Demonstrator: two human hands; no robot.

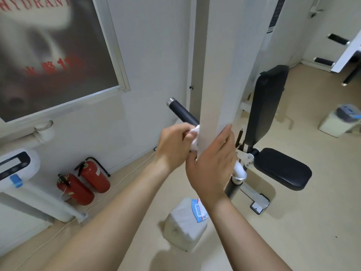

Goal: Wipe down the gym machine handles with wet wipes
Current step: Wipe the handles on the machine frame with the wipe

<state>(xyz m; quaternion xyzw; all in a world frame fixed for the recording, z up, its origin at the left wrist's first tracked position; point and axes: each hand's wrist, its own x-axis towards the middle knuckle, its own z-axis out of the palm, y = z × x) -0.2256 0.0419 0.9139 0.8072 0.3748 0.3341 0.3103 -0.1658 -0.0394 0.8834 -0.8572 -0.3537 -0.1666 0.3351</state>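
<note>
**Wipe pressed to handle at the post**

Left hand (173, 145) at centre frame, fingers curled and pinching a bunched white wipe (195, 136). Wipe pressed against the near end of the black handle (183, 113), right where that handle meets the white post (214, 75). Handle jutting up and left from the post, chrome cap at its far tip. Right hand (213, 165) laid flat on the post's front, just beside the wipe, fingers straight, pressed together and pointing up. Thumb hidden, so no telling whether wrapped round the post. Both forearms bare, reaching in from the bottom edge.

Below the right hand, a second handle (232, 187), dark with a chrome collar, angled downward. Behind the post to the right, an upright black backrest (267, 102) and a black seat (283, 169), well apart from both hands. On the beige floor (293, 231), under the forearms, a white pack (185, 225) with a blue-and-red label, possibly the wipes, though print too blurred to read. Against the left wall, two red extinguishers (95, 178) side by side. Above them, a glass-fronted cabinet (58, 55) lettered HYDRANT in red.
</note>
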